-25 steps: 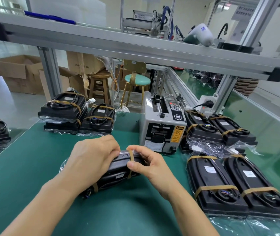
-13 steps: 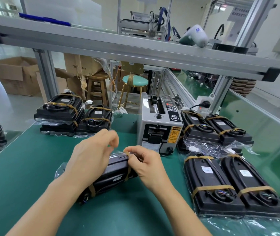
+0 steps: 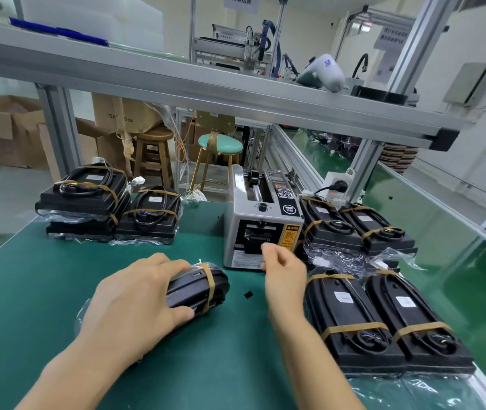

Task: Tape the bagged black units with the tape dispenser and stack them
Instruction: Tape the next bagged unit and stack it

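Your left hand (image 3: 135,303) is gripping the bagged black unit (image 3: 197,288) on the green mat (image 3: 28,291), fingers curled over its top. Your right hand (image 3: 283,273) is hovering loosely curled, holding nothing, just before the tape dispenser (image 3: 261,223). Taped units (image 3: 384,315) are lying right; stacked units (image 3: 85,199) are sitting far left.

1 head view looks down, close over table (image 3: 43,291)

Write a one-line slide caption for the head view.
Left hand grips a bagged black unit on the green mat while the right hand reaches toward the grey tape dispenser.
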Tool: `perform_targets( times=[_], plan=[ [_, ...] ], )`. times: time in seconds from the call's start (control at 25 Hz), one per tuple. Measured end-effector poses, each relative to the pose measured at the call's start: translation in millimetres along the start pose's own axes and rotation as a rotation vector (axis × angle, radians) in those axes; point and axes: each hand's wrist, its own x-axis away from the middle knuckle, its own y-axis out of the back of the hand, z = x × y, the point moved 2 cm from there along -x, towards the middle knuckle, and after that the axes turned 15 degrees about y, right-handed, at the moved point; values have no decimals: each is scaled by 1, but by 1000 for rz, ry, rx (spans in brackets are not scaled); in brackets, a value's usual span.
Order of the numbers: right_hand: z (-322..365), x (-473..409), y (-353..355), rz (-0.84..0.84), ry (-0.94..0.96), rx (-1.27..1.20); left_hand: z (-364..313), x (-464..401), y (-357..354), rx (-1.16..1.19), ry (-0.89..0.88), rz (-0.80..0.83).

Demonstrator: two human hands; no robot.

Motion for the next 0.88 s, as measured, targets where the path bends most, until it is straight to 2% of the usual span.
perform_targets(
  times=[0.08,0.16,0.44,0.68,0.76,0.88],
  plan=[
    [-3,-20,3,-106,-136,10,-3,2,-1,-21,19,-21],
    [-5,-32,-3,-126,-200,1,-3,4,-2,-29,27,-27],
    [-7,-44,-19,-221,-288,8,-5,6,-4,-41,42,-20],
    [6,-37,-23,-288,-420,-159,-2,8,-5,31,52,-40],
    [18,-23,-14,-119,-449,-319,-2,9,-7,50,66,-49],
    [45,17,-8,367,-291,-328,-2,6,-8,41,94,-58]
  ],
)
